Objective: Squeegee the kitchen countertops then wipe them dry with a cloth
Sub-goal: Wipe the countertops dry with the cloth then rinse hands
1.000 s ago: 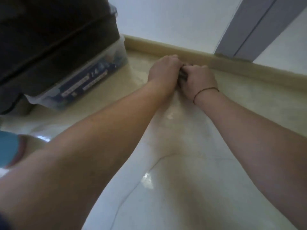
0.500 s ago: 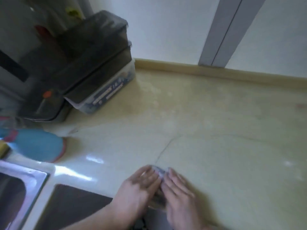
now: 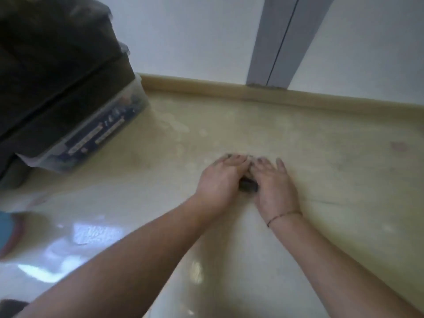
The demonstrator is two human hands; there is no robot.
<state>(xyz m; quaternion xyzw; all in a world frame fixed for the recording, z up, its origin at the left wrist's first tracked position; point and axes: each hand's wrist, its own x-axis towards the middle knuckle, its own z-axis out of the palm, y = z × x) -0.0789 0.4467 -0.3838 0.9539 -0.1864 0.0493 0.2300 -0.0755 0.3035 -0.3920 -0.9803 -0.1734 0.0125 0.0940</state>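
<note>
A beige, glossy countertop (image 3: 332, 157) fills the view, with wet patches near its back left. My left hand (image 3: 220, 180) and my right hand (image 3: 275, 187) lie side by side on its middle, fingers stretched forward and pressing down on a small dark squeegee (image 3: 248, 186). Only a dark piece of the squeegee shows between the two hands; its blade is mostly hidden under my fingers. No cloth is in view.
A black appliance (image 3: 52, 65) stands on a clear plastic container (image 3: 96, 136) at the back left. A blue round thing (image 3: 4, 228) sits at the left edge. A raised beige ledge (image 3: 206, 87) and white wall close the back, with a grey frame (image 3: 280, 40).
Both hands pulled the squeegee from the back ledge to the near edge, then moved out again to the middle of the counter. Their fingers went from curled to flat.
</note>
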